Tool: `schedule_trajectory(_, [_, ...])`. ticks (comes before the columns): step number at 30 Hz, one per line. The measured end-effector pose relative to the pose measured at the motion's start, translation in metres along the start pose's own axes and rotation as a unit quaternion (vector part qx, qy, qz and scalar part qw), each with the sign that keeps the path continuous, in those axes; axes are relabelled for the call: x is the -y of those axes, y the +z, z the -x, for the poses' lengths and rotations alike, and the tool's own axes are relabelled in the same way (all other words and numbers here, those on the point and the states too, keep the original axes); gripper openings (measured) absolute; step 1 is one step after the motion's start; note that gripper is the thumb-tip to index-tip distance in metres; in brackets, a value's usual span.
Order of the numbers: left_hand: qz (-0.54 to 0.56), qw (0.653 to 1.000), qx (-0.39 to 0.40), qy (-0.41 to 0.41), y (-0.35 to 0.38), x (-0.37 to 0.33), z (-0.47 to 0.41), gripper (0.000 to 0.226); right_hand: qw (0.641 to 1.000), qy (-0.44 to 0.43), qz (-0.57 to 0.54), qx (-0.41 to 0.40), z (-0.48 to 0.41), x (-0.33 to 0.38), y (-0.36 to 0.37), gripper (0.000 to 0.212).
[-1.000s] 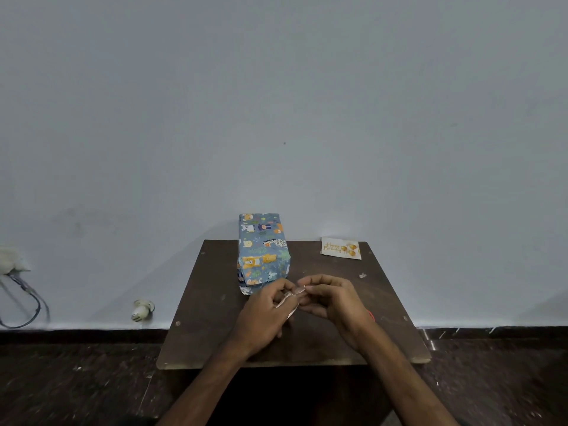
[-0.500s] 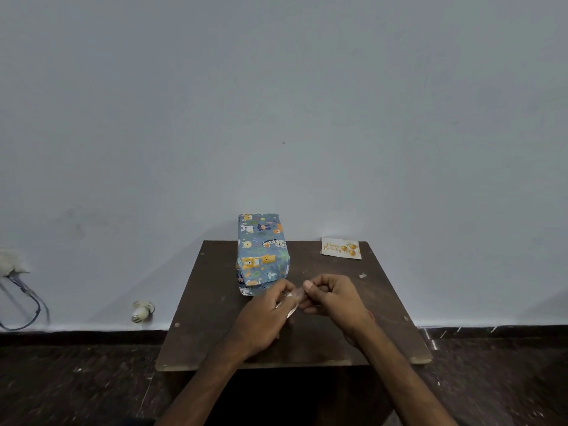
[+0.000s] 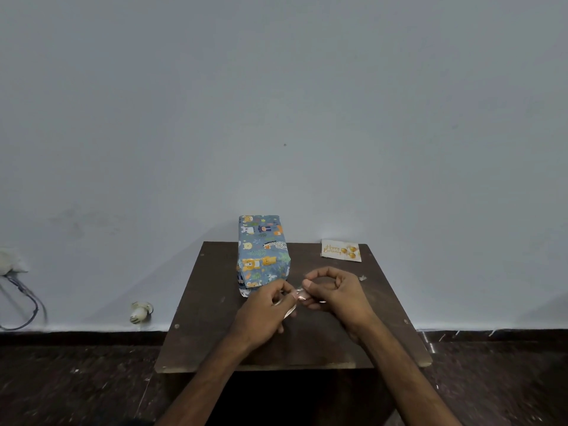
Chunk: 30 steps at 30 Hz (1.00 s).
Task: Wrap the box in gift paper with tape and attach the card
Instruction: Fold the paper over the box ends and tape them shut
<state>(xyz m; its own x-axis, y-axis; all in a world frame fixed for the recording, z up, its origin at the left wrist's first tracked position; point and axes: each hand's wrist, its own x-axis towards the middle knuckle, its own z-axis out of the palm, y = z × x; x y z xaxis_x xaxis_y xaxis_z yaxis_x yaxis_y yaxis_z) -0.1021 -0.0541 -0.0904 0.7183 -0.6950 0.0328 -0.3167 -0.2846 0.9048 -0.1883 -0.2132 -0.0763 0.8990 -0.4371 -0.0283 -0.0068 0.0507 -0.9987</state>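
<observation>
The box lies on the table, left of its middle, with its long side running away from the person and its far end toward the wall. Blue paper printed with bears and other animals covers its top and visible sides. At the near end the paper looks loosely folded, with a bit of white showing at the bottom corner. The card lies flat at the table's far right corner, well apart from the box, with gold lettering and gold balloons on its white face. Both hands hang over the table just in front of the box's near end, close together. The right hand pinches one end of a short piece of clear tape between thumb and forefinger, with its other fingers curled. The left hand grips the other end with its fingers bent round it. Something shiny shows under those fingers, but what it is cannot be told. The tape spans the small gap between the hands and touches neither box nor table. A small pale scrap lies on the table beside the right hand. A cable hangs down the wall far to the left, above the dark floor.
</observation>
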Motion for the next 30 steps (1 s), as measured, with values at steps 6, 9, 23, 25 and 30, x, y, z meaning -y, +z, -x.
schedule_trajectory(6, [-0.009, 1.0, 0.001, -0.006, -0.001, -0.002, -0.002, 0.015, 0.997, -0.028, 0.068, -0.004, -0.008, -0.001, 0.0, 0.013])
schedule_trajectory(9, [-0.022, 0.999, -0.028, 0.006, 0.002, 0.0, -0.003, 0.015, 0.996, -0.028, 0.082, -0.023, -0.009, -0.004, 0.001, 0.012])
schedule_trajectory(23, [-0.007, 0.997, -0.078, 0.02, 0.011, -0.005, -0.003, 0.013, 0.947, -0.015, 0.272, -0.168, 0.012, 0.007, -0.065, 0.016])
schedule_trajectory(25, [-0.002, 0.996, -0.084, 0.018, 0.009, -0.006, -0.003, 0.012, 0.846, 0.025, 0.519, -0.119, 0.017, -0.001, -0.072, 0.024])
schedule_trajectory(30, [0.0, 0.996, -0.089, 0.012, 0.01, -0.006, -0.003, 0.012, 0.783, 0.084, 0.614, -0.061, 0.021, -0.007, -0.053, 0.017])
